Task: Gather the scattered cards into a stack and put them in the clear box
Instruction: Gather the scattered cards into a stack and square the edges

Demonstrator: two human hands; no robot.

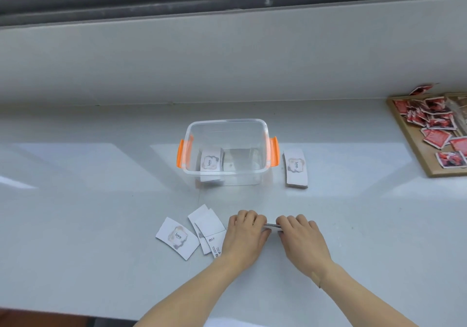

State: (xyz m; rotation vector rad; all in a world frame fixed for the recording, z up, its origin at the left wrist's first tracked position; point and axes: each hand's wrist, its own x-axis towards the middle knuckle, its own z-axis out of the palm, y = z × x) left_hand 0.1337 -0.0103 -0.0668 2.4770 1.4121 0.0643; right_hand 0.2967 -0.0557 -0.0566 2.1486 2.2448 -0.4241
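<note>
Near six o'clock, left hand (246,234) and right hand (300,235) pinch a thin card bundle (272,225) edge-on between them, likely squaring it. Loose cards (194,233) lie at nine o'clock; the clear box (227,124) sits at twelve, a stack (295,168) beside it. Bundle faces are hidden.
</note>
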